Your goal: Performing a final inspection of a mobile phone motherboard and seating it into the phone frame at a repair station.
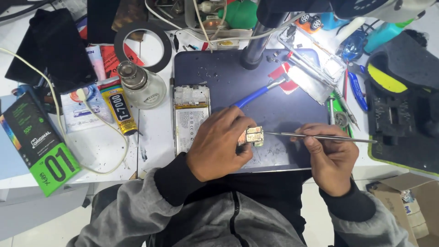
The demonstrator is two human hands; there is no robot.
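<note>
Over dark mat (pixel 274 114), left hand (pixel 219 144) pinches circuit board (pixel 254 136); right hand (pixel 331 155) grips tweezers (pixel 320 136), tips seemingly touching it.

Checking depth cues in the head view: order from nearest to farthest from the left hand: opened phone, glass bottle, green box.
1. Opened phone, just beyond the left hand, touching or nearly so.
2. Glass bottle, farther up and to the left.
3. Green box, far left at the table edge.

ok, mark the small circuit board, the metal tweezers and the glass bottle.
small circuit board (pixel 254 136), head view, its metal shield.
metal tweezers (pixel 320 136), head view, mid shaft.
glass bottle (pixel 148 90), head view, its round body.
</note>
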